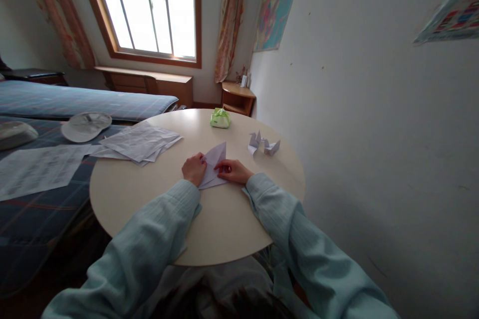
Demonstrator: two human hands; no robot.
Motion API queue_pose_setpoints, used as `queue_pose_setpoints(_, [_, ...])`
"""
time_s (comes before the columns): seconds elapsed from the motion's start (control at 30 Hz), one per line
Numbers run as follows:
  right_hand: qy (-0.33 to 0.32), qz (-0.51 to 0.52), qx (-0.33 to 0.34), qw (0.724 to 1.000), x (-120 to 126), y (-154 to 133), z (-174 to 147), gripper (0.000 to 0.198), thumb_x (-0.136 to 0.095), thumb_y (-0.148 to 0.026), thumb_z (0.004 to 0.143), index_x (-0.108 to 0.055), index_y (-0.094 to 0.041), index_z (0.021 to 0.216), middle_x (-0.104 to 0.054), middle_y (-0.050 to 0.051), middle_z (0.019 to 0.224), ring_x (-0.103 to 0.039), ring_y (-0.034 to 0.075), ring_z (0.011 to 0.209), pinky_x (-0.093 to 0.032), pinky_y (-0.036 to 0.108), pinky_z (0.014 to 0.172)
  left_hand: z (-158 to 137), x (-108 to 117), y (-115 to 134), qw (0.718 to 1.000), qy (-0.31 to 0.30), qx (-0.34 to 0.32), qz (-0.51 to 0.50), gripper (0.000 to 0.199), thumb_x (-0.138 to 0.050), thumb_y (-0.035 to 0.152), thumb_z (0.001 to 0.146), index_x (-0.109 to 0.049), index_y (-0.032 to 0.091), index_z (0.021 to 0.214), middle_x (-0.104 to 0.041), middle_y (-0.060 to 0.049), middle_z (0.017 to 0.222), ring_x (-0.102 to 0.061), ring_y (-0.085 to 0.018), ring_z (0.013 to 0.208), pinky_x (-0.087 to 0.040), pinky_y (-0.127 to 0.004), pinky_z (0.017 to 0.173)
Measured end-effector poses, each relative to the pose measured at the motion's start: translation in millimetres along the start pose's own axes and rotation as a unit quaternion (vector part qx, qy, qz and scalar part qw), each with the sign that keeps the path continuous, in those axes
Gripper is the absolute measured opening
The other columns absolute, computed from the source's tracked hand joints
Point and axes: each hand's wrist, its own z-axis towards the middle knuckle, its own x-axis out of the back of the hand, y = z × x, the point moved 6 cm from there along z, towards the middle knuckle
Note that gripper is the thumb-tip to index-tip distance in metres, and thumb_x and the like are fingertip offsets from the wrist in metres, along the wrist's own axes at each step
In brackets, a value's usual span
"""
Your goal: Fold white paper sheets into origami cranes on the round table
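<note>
A partly folded sheet of white paper [216, 156] lies between my hands on the round table [149, 209], one pointed corner standing up away from me. My left hand [194, 169] grips its left edge with the fingers curled in. On the right side, my right hand [234, 171] pinches the paper between thumb and fingers near its middle. The exact folds under the fingertips are hidden. Farther right stand two folded paper figures, one paper bird [254, 142] upright with a raised tip and another paper bird [272, 146] beside it.
A green tissue pack [220, 117] sits at the table's far side. Loose paper sheets [140, 142] overlap the left rim. Beyond, a white cap [86, 126] and a printed sheet [41, 167] rest on the plaid bed [48, 209]. The wall [359, 124] runs close along the right.
</note>
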Motion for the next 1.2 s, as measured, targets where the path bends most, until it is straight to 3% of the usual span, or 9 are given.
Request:
queue_pose_setpoints(0.53, [0.001, -0.013, 0.004, 1.0, -1, 2, 0, 0.024, -0.059, -0.017, 0.065, -0.063, -0.014, 0.088, -0.055, -0.001, 0.068, -0.042, 0.005, 0.055, -0.036, 0.017, 0.055, 1, -3, 1, 1.0, 0.008, -0.019, 0.006, 0.021, -0.045, 0.028, 0.073, -0.062, 0.024, 0.085, -0.066, -0.006, 0.085, -0.059, -0.022, 0.08, -0.041, -0.027, 0.061])
queue_pose_setpoints(0.67, [0.032, -0.043, -0.008, 0.999, 2, 5, 2, 0.021, -0.057, -0.017, 0.067, -0.063, -0.014, 0.087, -0.055, -0.001, 0.067, -0.043, 0.006, 0.056, -0.036, 0.017, 0.057, 2, -6, 3, 1.0, 0.001, -0.029, -0.008, 0.026, -0.043, 0.03, 0.075, -0.062, 0.024, 0.093, -0.066, -0.006, 0.087, -0.059, -0.022, 0.081, -0.043, -0.028, 0.066])
queue_pose_setpoints(0.97, [0.139, -0.157, -0.137, 0.968, 19, 28, 1, 0.024, -0.055, -0.023, 0.071, -0.063, -0.014, 0.093, -0.061, 0.005, 0.076, -0.052, 0.012, 0.067, -0.038, 0.023, 0.067, 0, -21, 19, 0.979, -0.073, -0.139, -0.129, 0.032, -0.046, 0.024, 0.074, -0.061, 0.023, 0.102, -0.067, -0.002, 0.084, -0.06, -0.015, 0.076, -0.045, -0.023, 0.072])
queue_pose_setpoints(1.2, [0.139, -0.184, -0.149, 0.961, 23, 25, 0, 0.033, -0.042, -0.04, 0.081, -0.065, -0.016, 0.086, -0.063, 0.008, 0.083, -0.054, 0.014, 0.074, -0.036, 0.023, 0.066, -9, -20, 30, 0.96, -0.088, -0.202, -0.172, 0.032, -0.044, 0.036, 0.077, -0.064, 0.022, 0.098, -0.066, -0.003, 0.079, -0.058, -0.013, 0.068, -0.045, -0.023, 0.068])
